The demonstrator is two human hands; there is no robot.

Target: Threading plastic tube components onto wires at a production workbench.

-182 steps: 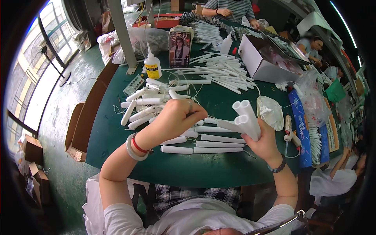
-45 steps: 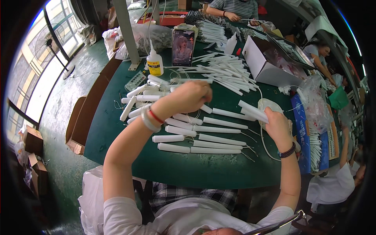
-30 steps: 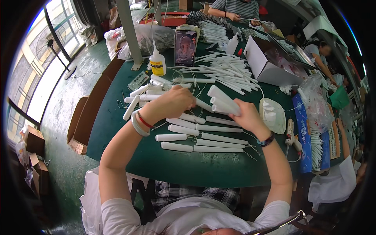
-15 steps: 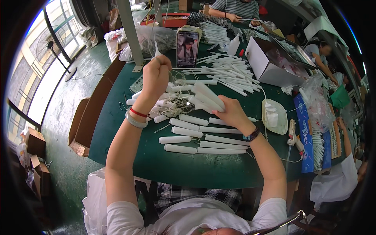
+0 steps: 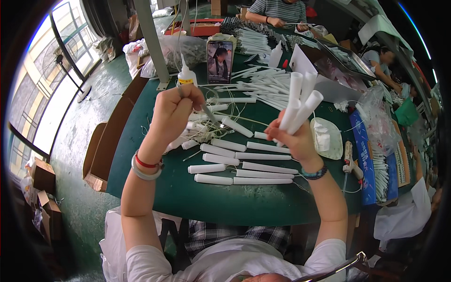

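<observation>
My left hand [image 5: 176, 113] is raised over the left part of the table, its fingers pinched together. A thin grey strip [image 5: 210, 113] runs down from those fingers toward a tangle of wires and white tubes [image 5: 197, 127]. Just behind this hand a white squeeze bottle [image 5: 187, 78] with a narrow tip shows, partly hidden. In my right hand [image 5: 297, 140] several smooth white plastic tubes [image 5: 303, 109] are gripped in a bundle, their ends fanning upward. Between and below my hands, white tubes [image 5: 263, 173] lie in rows, with thin wires at some ends.
A phone [image 5: 220, 62] stands upright at the back, beside a pile of slim white sticks [image 5: 265, 84]. To the right are a white tray [image 5: 329, 139], a glue gun [image 5: 348, 162] and a blue box [image 5: 367, 157]. Other people [image 5: 277, 14] work across the table and at right.
My right hand has moved right and turned the tube bundle upright. My left hand has lowered and shifted slightly left, uncovering more of the squeeze bottle and the grey strip.
</observation>
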